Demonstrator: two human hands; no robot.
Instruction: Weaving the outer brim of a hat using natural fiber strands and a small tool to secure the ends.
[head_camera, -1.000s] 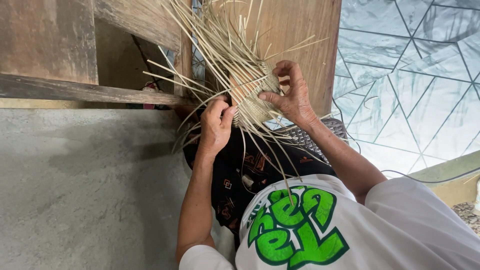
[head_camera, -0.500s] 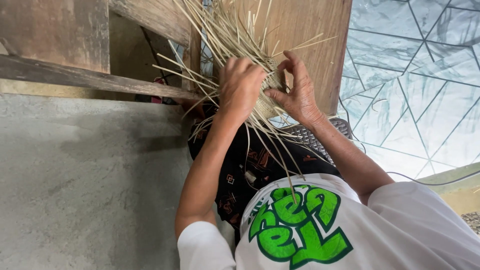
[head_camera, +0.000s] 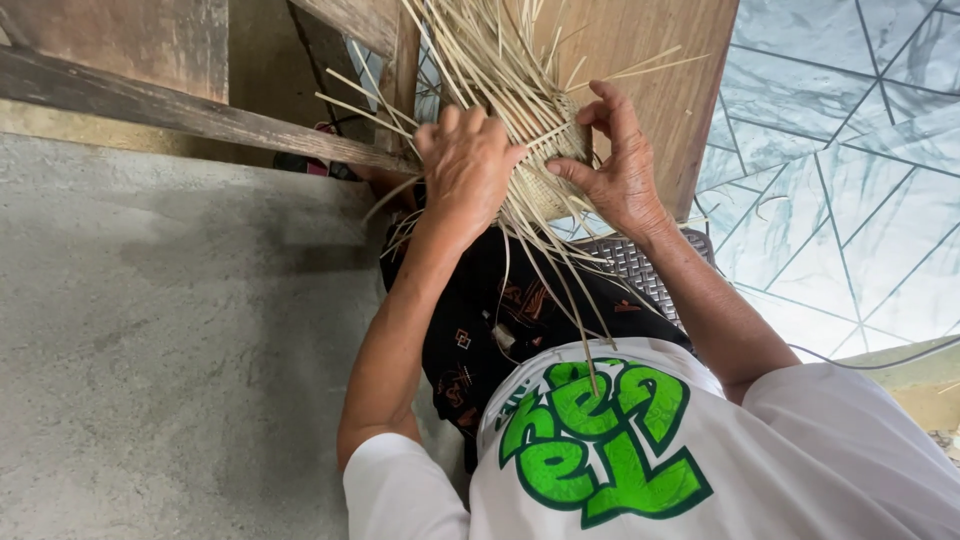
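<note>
So here I am with the half-woven pale straw basket (head_camera: 548, 170) up in front of me, over my lap, long loose pale strips (head_camera: 470, 60) fanning out of it in every direction, some up toward the wood and some trailing down over my knees. My left hand (head_camera: 465, 165) is curled over the near side of the woven part, fingers bent and closed around a bunch of the strips, knuckles toward the camera, so I can't really tell how tight the grip is underneath. My right hand (head_camera: 615, 165) is on the other side, thumb pressed against the woven wall and the fingers hooked over the top edge, narrow, pinching the weave between thumb and fingers. Both hands are touching the basket, pretty much facing each other across it. Below that is my dark patterned skirt (head_camera: 500, 320) and my white t-shirt with big chunky green lettering (head_camera: 600, 440) across the chest, with one strip hanging down onto the print. Left of me is a rough grey concrete surface (head_camera: 170, 350), with a weathered brown wooden beam (head_camera: 190, 115) running across above it. On the right there's a pale tiled floor with a triangle line pattern (head_camera: 840, 170), and a brown wooden panel (head_camera: 650, 50) right behind the basket.
</note>
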